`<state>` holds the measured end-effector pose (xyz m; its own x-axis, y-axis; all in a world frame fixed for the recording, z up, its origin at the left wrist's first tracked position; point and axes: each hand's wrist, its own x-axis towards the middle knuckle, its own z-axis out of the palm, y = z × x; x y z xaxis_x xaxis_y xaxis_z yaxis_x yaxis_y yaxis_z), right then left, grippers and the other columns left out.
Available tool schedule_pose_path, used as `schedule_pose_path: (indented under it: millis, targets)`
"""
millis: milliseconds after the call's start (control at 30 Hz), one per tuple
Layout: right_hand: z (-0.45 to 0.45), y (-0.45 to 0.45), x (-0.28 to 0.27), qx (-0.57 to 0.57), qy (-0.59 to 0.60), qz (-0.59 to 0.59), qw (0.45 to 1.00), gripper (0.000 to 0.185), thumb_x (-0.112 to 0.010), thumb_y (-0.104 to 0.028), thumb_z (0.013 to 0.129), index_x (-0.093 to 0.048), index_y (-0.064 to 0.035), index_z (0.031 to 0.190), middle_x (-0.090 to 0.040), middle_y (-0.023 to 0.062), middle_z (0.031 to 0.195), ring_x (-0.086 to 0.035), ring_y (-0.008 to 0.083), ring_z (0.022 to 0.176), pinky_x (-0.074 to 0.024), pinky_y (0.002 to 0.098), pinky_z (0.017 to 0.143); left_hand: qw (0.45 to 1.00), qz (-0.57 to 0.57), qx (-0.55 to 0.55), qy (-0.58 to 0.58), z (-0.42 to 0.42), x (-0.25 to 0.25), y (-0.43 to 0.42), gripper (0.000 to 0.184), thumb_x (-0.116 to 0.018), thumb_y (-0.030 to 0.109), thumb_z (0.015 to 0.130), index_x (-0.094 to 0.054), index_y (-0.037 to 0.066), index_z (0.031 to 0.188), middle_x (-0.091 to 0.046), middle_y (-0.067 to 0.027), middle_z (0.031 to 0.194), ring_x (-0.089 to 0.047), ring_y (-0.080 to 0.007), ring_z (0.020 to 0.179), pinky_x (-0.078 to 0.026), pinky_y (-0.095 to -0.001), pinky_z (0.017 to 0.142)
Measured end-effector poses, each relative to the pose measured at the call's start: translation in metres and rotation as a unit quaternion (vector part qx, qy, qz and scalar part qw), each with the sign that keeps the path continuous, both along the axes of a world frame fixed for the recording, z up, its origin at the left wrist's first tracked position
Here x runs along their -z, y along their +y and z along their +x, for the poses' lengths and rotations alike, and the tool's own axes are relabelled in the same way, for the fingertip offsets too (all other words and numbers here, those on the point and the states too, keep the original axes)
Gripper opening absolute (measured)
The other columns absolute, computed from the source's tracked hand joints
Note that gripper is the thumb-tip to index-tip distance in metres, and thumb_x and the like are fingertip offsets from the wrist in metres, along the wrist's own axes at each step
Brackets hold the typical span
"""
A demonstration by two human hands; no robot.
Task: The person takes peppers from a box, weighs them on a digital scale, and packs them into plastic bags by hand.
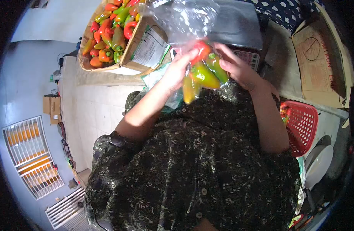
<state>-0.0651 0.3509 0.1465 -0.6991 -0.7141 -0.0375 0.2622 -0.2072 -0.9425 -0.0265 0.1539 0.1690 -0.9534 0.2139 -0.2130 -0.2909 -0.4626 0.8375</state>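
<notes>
A clear plastic bag (pixel 183 17) with several red, green and yellow peppers (pixel 205 76) in it is held in front of my chest. My left hand (pixel 179 68) is closed on the bag's left side, its fingers against a red pepper. On the other side my right hand (pixel 238 66) curls around the bag near a green pepper, the thumb pressed to the plastic. Loose plastic spreads upward over a flat grey metal tray (pixel 238 23). Below the tray, a keypad panel (pixel 249 57) is partly covered by my right hand.
A cardboard box (pixel 131 59) full of mixed peppers stands at upper left on the counter. To the right are an opened cardboard box (pixel 319 61), a red perforated basket (pixel 303 125) with some peppers, and a white bowl (pixel 319 165). A barred window (pixel 32 156) is far left.
</notes>
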Motion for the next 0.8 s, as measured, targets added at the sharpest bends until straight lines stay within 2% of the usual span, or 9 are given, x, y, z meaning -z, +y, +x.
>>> schedule_pose_path:
  millis: [67, 167, 267, 300, 400, 500, 600, 633, 800]
  targets:
    - [0.016, -0.001, -0.021, -0.084, -0.190, -0.094, 0.974, 0.064, -0.059, -0.034, 0.086, -0.030, -0.0101, 0.138, -0.044, 0.0119, 0.131, -0.044, 0.0273, 0.120, -0.0404, 0.0488, 0.094, 0.997, -0.037, -0.012, 0.069, -0.002, -0.020, 0.003, 0.045, -0.055, 0.023, 0.090, -0.041, 0.004, 0.129, -0.053, -0.0085, 0.119, -0.051, -0.0174, 0.109, -0.041, -0.0323, 0.094]
    - [0.018, -0.008, 0.001, -0.116, -0.295, -0.201, 0.927, 0.068, -0.063, -0.035, 0.083, -0.031, -0.0103, 0.138, -0.043, 0.0116, 0.133, -0.044, 0.0290, 0.121, -0.0404, 0.0557, 0.093, 0.977, -0.138, -0.049, 0.154, -0.002, -0.030, 0.002, 0.045, -0.058, 0.016, 0.088, -0.041, 0.004, 0.127, -0.054, -0.0088, 0.117, -0.051, -0.0171, 0.109, -0.041, -0.0325, 0.095]
    - [0.027, -0.012, 0.009, -0.103, -0.331, -0.252, 0.903, 0.073, -0.069, -0.033, 0.077, -0.034, -0.0089, 0.135, -0.045, 0.0120, 0.132, -0.043, 0.0309, 0.122, -0.0381, 0.0569, 0.096, 0.964, -0.157, -0.025, 0.214, -0.002, -0.039, -0.002, 0.044, -0.062, 0.011, 0.085, -0.042, 0.003, 0.123, -0.054, -0.0086, 0.116, -0.052, -0.0163, 0.107, -0.042, -0.0316, 0.093]
    - [0.028, -0.012, 0.009, -0.108, -0.322, -0.249, 0.907, 0.074, -0.071, -0.032, 0.075, -0.035, -0.0086, 0.135, -0.045, 0.0120, 0.131, -0.043, 0.0309, 0.122, -0.0375, 0.0569, 0.097, 0.958, -0.159, -0.043, 0.233, 0.001, -0.045, 0.000, 0.036, -0.062, 0.006, 0.084, -0.045, 0.003, 0.115, -0.057, -0.0081, 0.109, -0.056, -0.0163, 0.100, -0.045, -0.0306, 0.089]
    - [0.029, -0.012, 0.002, -0.114, -0.295, -0.236, 0.919, 0.077, -0.075, -0.029, 0.070, -0.037, -0.0078, 0.133, -0.047, 0.0120, 0.130, -0.043, 0.0306, 0.122, -0.0364, 0.0569, 0.098, 0.953, -0.194, -0.022, 0.232, -0.002, -0.052, -0.001, 0.025, -0.061, 0.006, 0.085, -0.048, 0.002, 0.106, -0.060, -0.0073, 0.101, -0.059, -0.0160, 0.091, -0.048, -0.0283, 0.083]
    - [0.031, -0.010, -0.008, -0.112, -0.275, -0.214, 0.931, 0.076, -0.075, -0.028, 0.068, -0.039, -0.0071, 0.132, -0.048, 0.0125, 0.128, -0.045, 0.0299, 0.120, -0.0367, 0.0565, 0.098, 0.931, -0.252, -0.094, 0.247, -0.008, -0.035, -0.004, 0.014, -0.060, 0.006, 0.085, -0.051, 0.002, 0.096, -0.060, -0.0065, 0.093, -0.060, -0.0146, 0.085, -0.050, -0.0258, 0.076]
    - [0.031, -0.011, -0.009, -0.135, -0.263, -0.202, 0.934, 0.073, -0.072, -0.028, 0.069, -0.040, -0.0055, 0.131, -0.050, 0.0131, 0.125, -0.050, 0.0290, 0.115, -0.0381, 0.0542, 0.097, 0.976, -0.089, -0.084, 0.181, -0.008, -0.040, 0.008, 0.008, -0.059, 0.006, 0.085, -0.053, 0.002, 0.089, -0.059, -0.0055, 0.090, -0.059, -0.0125, 0.083, -0.049, -0.0244, 0.072]
    - [0.032, -0.009, -0.010, -0.144, -0.263, -0.201, 0.933, 0.071, -0.071, -0.028, 0.070, -0.040, -0.0048, 0.130, -0.051, 0.0133, 0.124, -0.051, 0.0287, 0.113, -0.0386, 0.0529, 0.097, 0.964, -0.135, -0.115, 0.200, -0.008, -0.040, 0.013, 0.007, -0.058, 0.006, 0.086, -0.052, 0.002, 0.088, -0.058, -0.0054, 0.088, -0.058, -0.0118, 0.082, -0.048, -0.0246, 0.072]
    - [0.030, -0.006, -0.019, -0.150, -0.209, -0.128, 0.958, 0.060, -0.066, -0.024, 0.072, -0.046, -0.0017, 0.124, -0.057, 0.0125, 0.114, -0.055, 0.0255, 0.107, -0.0434, 0.0390, 0.094, 0.895, -0.331, -0.044, 0.294, -0.011, -0.038, 0.008, 0.029, -0.063, 0.017, 0.085, -0.046, 0.002, 0.103, -0.057, -0.0076, 0.091, -0.057, -0.0149, 0.084, -0.047, -0.0278, 0.076]
